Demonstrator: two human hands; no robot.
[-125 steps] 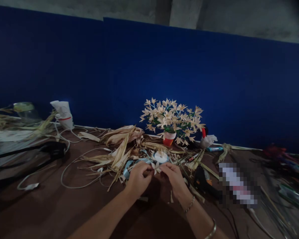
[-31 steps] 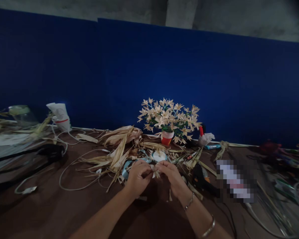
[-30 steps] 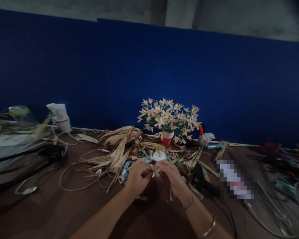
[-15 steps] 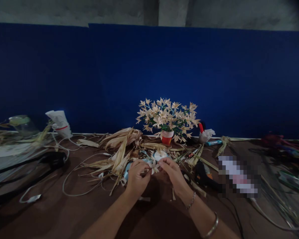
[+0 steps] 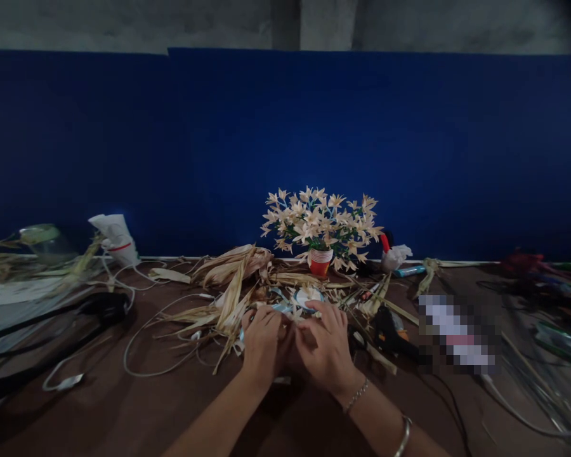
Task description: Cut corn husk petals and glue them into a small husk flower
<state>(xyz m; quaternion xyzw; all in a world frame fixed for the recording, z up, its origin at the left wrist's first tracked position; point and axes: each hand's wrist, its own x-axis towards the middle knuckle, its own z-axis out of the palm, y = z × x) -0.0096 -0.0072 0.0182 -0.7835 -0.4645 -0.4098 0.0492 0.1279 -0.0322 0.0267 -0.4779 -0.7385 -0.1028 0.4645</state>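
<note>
My left hand (image 5: 261, 339) and my right hand (image 5: 324, 346) are close together low over the brown table (image 5: 124, 412), fingers curled inward and touching each other. A small pale straw flower (image 5: 295, 313) shows just above where the fingertips meet; both hands pinch it. Right behind them lies a white round roll (image 5: 307, 297) with light blue ribbon (image 5: 271, 308). Dried husk leaves (image 5: 228, 279) are heaped to the left of the hands.
A red paper cup (image 5: 320, 261) with a bouquet of straw flowers (image 5: 320, 222) stands by the blue wall. A black glue gun (image 5: 390, 330) lies right of my hands. White cable (image 5: 145, 324) loops at left, a white bag (image 5: 115, 238) farther back. Tangled wires at far right.
My hands have come down and closer together, now largely covering the small flower that stood plainly between the fingertips before. The camera has tilted slightly.
</note>
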